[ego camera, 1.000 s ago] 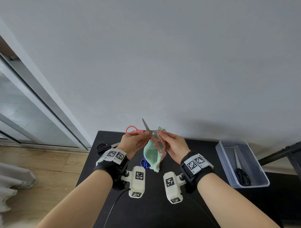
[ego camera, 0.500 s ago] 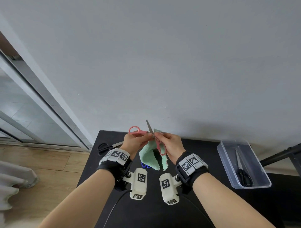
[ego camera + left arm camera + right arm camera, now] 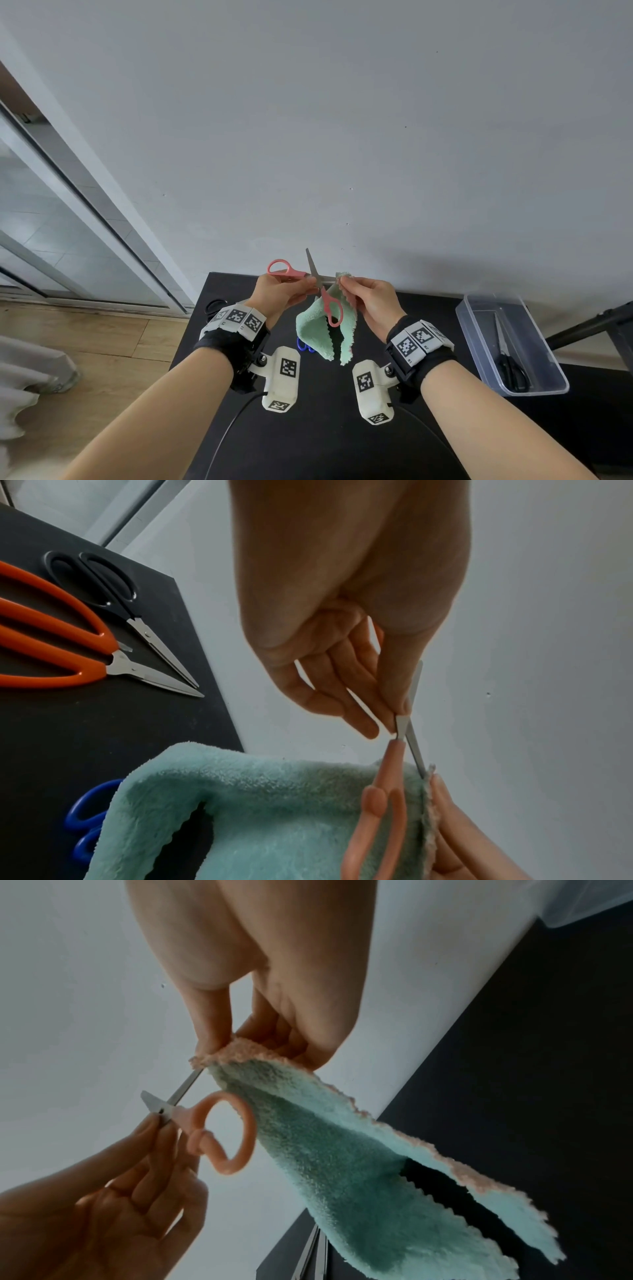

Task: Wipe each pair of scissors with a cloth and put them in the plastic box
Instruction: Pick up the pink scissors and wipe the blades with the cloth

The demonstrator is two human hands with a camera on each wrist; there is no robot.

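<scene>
Here my left hand (image 3: 281,291) pinches the opened pink-handled steel scissors (image 3: 317,284) at the pivot, while my right hand (image 3: 371,301) pinches the fluffy mint-green cloth (image 3: 318,329) around one blade, above the black table (image 3: 308,428). The clear plastic box (image 3: 479,346), right, holds black scissors (image 3: 510,363).

Cloth (image 3: 327,327): hangs spread in two flaps below the right hand (image 3: 371,303), no longer bunched.
Pink scissors (image 3: 317,282): blades opened wider; lower handle dropped between the hands.
</scene>
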